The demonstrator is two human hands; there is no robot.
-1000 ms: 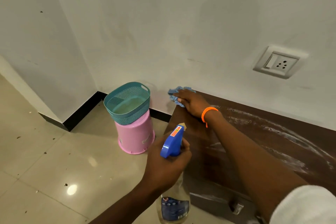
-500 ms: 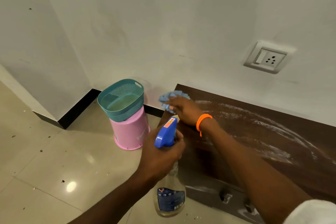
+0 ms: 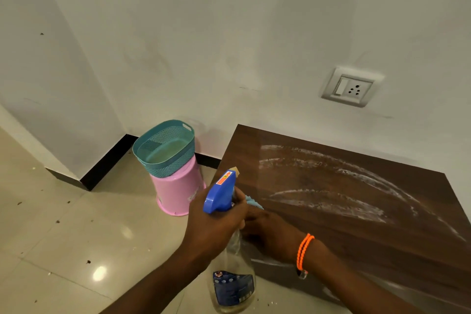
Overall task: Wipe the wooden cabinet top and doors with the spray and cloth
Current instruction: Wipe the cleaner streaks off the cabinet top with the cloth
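Dark brown woodgrain cabinet top (image 3: pixel 356 232), white-streaked; blue-headed spray bottle (image 3: pixel 220 192); teal basket (image 3: pixel 165 150).

I see both forearms bare, no sleeves in shot. Right wrist (image 3: pixel 309 253): doubled orange cord bracelet (image 3: pixel 303 250), small clear clasp (image 3: pixel 302 274) hanging beneath. Left hand (image 3: pixel 214 227): no rings showing.

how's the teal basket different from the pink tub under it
The teal basket stands upright with its opening up, while the pink tub sits upside down, wider rim on the floor. The teal basket has perforated mesh walls and a handle cutout; the pink tub has smooth solid walls. The teal basket rests on top, the pink tub carries it. Both look like plastic and stand in the corner left of the cabinet top.
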